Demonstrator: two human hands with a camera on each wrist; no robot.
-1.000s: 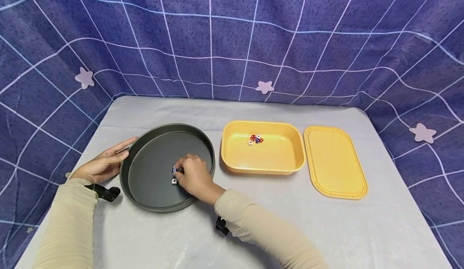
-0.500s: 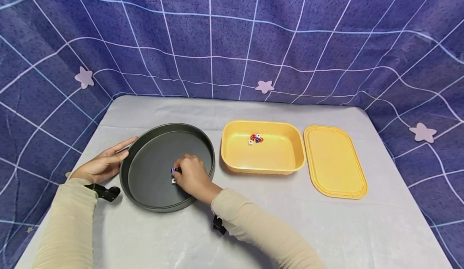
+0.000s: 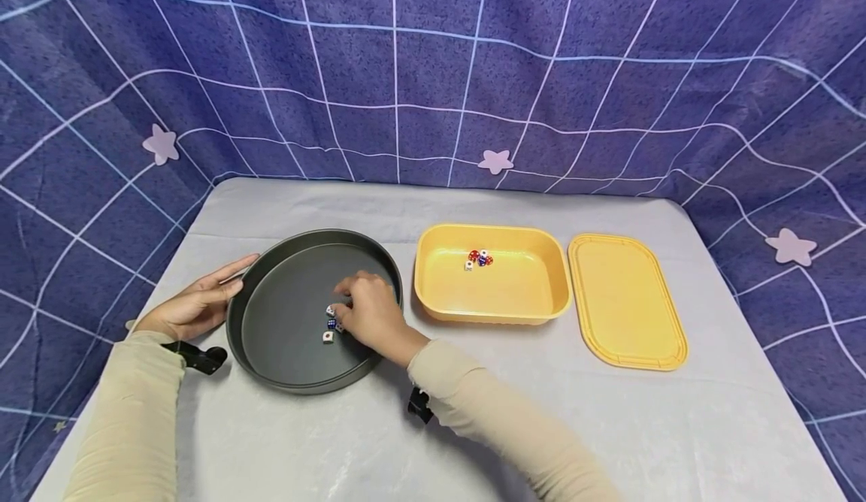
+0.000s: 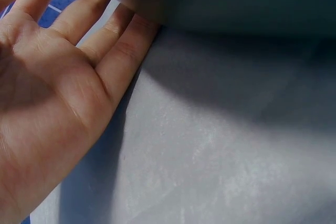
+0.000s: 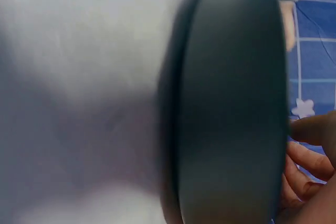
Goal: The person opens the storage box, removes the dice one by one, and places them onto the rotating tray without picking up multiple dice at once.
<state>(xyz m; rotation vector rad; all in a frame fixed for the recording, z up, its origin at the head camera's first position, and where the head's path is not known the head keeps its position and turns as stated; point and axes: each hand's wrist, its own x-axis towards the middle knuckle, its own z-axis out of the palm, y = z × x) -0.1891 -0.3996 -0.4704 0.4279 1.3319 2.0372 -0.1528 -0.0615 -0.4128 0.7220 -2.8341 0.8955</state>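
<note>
1. Dice (image 3: 331, 324) in dark pan (image 3: 284, 322), just beside my R hand (image 3: 374, 314); thumb & index apart.
2. My L hand (image 3: 192, 306): fingers spread, touching pan's side.
3. Yellow tub (image 3: 517, 291), R of pan, w/ more dice (image 3: 482, 260).

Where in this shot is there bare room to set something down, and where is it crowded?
Bare tablecloth lies in front of the yellow box and lid, right of the right sleeve. The far part of the dark pan, beyond the dice, is bare too. Crowded: mid-pan, with dice beside the right grip, and where box and lid nearly meet.
</note>
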